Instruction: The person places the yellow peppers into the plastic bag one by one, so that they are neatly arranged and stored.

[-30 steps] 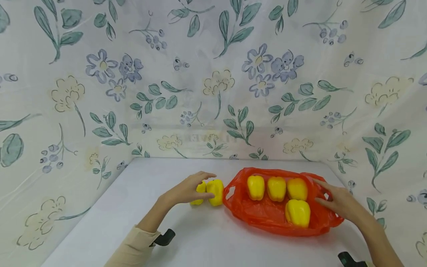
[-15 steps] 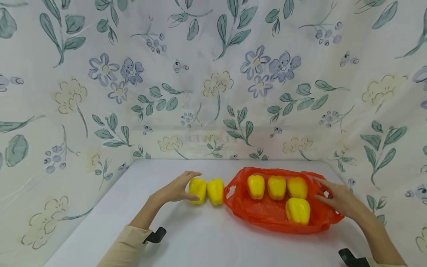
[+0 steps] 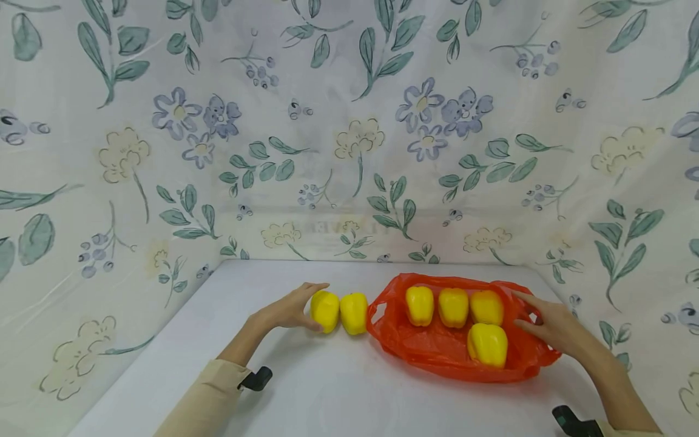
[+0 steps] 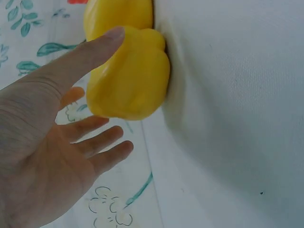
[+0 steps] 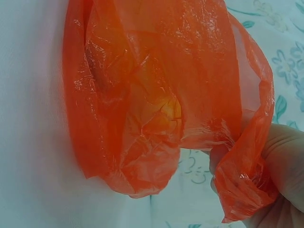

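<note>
My left hand (image 3: 285, 309) is at the left side of a yellow bell pepper (image 3: 326, 312) on the table. In the left wrist view its thumb lies across the pepper (image 4: 135, 83), while the other fingers (image 4: 102, 140) are spread out below it. Another yellow bell pepper (image 3: 354, 314) stands close beside the first, near a red plastic bag (image 3: 431, 352). Several yellow bell peppers (image 3: 488, 345) sit in the spread bag. My right hand (image 3: 557, 328) holds the bag's right end, and the right wrist view shows the bunched handle (image 5: 247, 185) between thumb and fingers.
A white table (image 3: 338, 388) lies under everything. Behind it and at its sides hangs a floral-print cloth (image 3: 349, 164). Dark devices are strapped to both wrists, the left one (image 3: 256, 379) over a beige sleeve (image 3: 210, 391).
My left hand has moved left from above the two loose peppers to the left one's far side. My right hand and the bag stay nearly still; the view shifts slightly.
</note>
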The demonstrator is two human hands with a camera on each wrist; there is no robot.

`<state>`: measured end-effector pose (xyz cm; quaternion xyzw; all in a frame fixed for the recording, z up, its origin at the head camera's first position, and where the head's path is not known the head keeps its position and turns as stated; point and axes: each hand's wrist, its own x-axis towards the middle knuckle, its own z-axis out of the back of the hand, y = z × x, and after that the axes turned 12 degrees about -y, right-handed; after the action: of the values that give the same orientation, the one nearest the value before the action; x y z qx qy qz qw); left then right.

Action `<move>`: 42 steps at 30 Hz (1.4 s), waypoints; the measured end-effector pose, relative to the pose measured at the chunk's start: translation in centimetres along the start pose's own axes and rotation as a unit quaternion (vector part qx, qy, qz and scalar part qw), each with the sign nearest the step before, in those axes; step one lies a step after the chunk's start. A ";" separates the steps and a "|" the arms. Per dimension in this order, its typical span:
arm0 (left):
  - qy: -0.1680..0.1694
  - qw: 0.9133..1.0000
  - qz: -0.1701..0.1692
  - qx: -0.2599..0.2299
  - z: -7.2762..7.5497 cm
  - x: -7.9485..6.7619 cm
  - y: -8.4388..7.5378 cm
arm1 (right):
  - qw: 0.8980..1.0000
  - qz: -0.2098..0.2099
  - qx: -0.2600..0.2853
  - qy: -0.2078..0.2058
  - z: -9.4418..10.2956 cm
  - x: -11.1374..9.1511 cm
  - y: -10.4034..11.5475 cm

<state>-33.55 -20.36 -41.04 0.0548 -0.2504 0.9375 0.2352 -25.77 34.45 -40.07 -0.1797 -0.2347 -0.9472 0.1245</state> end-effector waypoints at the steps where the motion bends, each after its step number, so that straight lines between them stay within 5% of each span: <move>1: 0.003 1.000 0.001 0.002 0.0 0.1 0.1 | 1.000 -0.001 0.002 0.000 0.0 0.1 0.0; 32: 0.000 0.999 -0.046 0.006 -0.4 0.5 1.4 | 0.999 -0.029 0.016 0.012 0.0 -0.1 0.0; 42: -0.020 0.999 -0.045 0.004 1.0 0.4 1.0 | 0.999 -0.026 0.023 0.013 0.0 -0.1 0.1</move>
<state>-34.34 -21.45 -40.48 0.0861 -0.2486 0.9257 0.2718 -25.68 34.43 -40.04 -0.1586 -0.2597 -0.9466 0.1069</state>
